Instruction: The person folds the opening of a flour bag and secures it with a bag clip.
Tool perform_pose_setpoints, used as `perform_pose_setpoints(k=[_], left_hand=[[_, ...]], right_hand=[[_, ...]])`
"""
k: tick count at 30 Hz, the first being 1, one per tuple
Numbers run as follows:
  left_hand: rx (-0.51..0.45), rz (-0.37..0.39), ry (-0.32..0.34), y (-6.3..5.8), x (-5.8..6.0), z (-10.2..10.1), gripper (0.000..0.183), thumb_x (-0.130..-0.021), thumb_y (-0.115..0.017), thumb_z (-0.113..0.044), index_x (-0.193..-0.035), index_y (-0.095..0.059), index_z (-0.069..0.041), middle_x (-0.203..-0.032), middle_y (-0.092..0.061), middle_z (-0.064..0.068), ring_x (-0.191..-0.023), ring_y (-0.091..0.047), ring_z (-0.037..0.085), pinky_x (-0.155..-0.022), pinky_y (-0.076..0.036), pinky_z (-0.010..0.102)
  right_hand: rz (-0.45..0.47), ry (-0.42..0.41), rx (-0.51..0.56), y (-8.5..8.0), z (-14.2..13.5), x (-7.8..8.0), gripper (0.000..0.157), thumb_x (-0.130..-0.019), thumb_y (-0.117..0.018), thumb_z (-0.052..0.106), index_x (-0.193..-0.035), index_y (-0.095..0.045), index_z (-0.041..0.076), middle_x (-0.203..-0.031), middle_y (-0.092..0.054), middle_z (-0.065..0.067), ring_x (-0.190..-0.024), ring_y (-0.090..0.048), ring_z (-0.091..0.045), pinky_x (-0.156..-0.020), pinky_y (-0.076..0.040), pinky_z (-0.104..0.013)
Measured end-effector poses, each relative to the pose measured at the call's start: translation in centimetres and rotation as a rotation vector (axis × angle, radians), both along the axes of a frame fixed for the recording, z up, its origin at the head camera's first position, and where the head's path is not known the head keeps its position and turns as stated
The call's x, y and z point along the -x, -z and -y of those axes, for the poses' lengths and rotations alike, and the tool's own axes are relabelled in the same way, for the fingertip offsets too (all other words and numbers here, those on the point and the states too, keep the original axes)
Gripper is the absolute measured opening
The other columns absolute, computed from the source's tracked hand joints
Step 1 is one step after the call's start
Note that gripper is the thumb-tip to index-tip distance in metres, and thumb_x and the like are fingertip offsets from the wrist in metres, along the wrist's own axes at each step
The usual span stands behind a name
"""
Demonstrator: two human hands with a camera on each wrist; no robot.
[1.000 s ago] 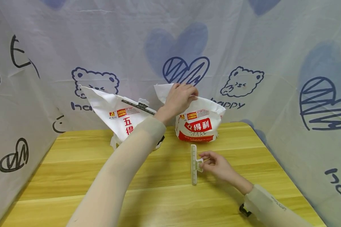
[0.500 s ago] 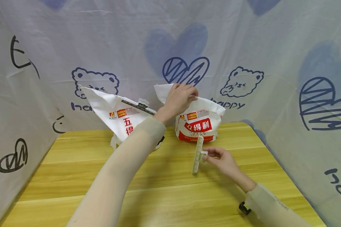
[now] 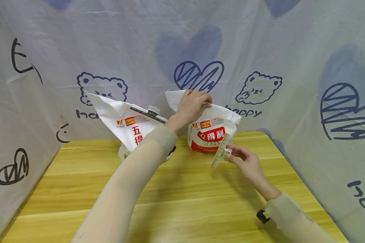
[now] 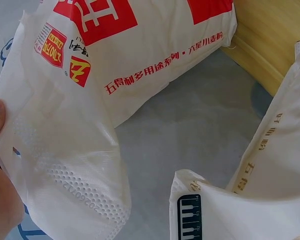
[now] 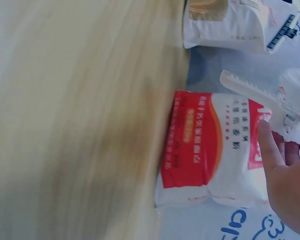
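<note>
My left hand (image 3: 192,106) grips the folded top of a white and red flour bag (image 3: 211,136) standing at the back of the table. Part of that hand shows at the left edge of the left wrist view, its thumb on the bag's white top (image 4: 80,145). My right hand (image 3: 248,165) pinches a white bag clip (image 3: 220,151) by its handle. The clip is tilted and overlaps the bag's lower right front in the head view. In the right wrist view the clip's long toothed bar (image 5: 250,91) points away from the fingers.
To the left stands a second flour bag (image 3: 112,114), partly behind my left forearm. A black bag clip (image 3: 148,114) sits across its top. The wooden table (image 3: 182,216) meets a patterned cloth (image 3: 249,37) at the back and sides.
My right hand has moved forward and slightly right with the white bag clip, from over the table up to the right bag's front. The clip has tilted from upright. The left hand stays still.
</note>
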State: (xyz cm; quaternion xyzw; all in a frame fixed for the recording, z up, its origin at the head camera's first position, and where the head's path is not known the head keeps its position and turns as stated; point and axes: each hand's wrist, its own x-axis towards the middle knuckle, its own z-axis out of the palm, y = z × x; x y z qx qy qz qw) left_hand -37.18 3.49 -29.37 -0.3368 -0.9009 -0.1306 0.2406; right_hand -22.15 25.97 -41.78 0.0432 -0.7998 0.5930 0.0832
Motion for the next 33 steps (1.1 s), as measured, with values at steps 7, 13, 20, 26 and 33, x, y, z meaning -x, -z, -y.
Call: perform_pose_setpoints(k=[7,13,20,26,33], left_hand=[[-0.011,-0.007,0.0,0.3,0.3,0.1,0.015,-0.105,-0.063,-0.028,-0.116,-0.071,-0.021,-0.115,-0.072,-0.006,-0.112,-0.06,0.016,-0.111,-0.038,0.041],[-0.011,-0.005,0.0,0.4,0.4,0.2,0.015,-0.105,-0.063,-0.028,-0.115,-0.072,-0.021,-0.115,-0.072,-0.006,-0.112,-0.06,0.016,-0.11,-0.038,0.04],[-0.015,-0.015,0.007,0.3,0.3,0.1,0.015,-0.105,-0.064,-0.028,-0.115,-0.072,-0.021,-0.115,-0.072,-0.006,-0.112,-0.061,0.016,-0.11,-0.039,0.041],[-0.01,-0.012,0.008,0.3,0.2,0.1,0.015,-0.105,-0.064,-0.028,-0.115,-0.072,-0.021,-0.115,-0.072,-0.006,-0.113,-0.061,0.017,-0.111,-0.039,0.041],[-0.002,-0.006,0.005,0.3,0.2,0.1,0.015,-0.105,-0.064,-0.029,-0.115,-0.071,-0.021,-0.115,-0.072,-0.006,-0.112,-0.061,0.017,-0.112,-0.038,0.042]], right_hand=[[-0.06,0.082,-0.012,-1.8,-0.6,0.5,0.04,-0.096,-0.076,0.015,-0.132,-0.066,-0.001,-0.119,-0.07,-0.014,-0.098,-0.065,-0.004,-0.085,-0.056,-0.015],[-0.114,0.13,0.027,-3.3,-1.0,1.2,0.039,-0.097,-0.075,0.014,-0.132,-0.066,-0.002,-0.111,-0.069,0.008,-0.099,-0.064,-0.004,-0.086,-0.054,-0.013],[-0.172,0.179,0.063,-5.0,-1.6,2.3,0.038,-0.094,-0.076,0.009,-0.128,-0.067,-0.005,-0.101,-0.068,0.013,-0.094,-0.064,-0.006,-0.081,-0.055,-0.013],[-0.184,0.204,0.03,-6.3,-2.2,3.3,0.039,-0.096,-0.076,0.014,-0.132,-0.068,0.0,-0.104,-0.068,0.012,-0.097,-0.063,-0.007,-0.08,-0.054,-0.013],[-0.173,0.197,-0.007,-7.9,-3.0,4.2,0.045,-0.098,-0.074,0.018,-0.138,-0.063,0.001,-0.109,-0.064,0.012,-0.101,-0.061,-0.006,-0.082,-0.053,-0.011]])
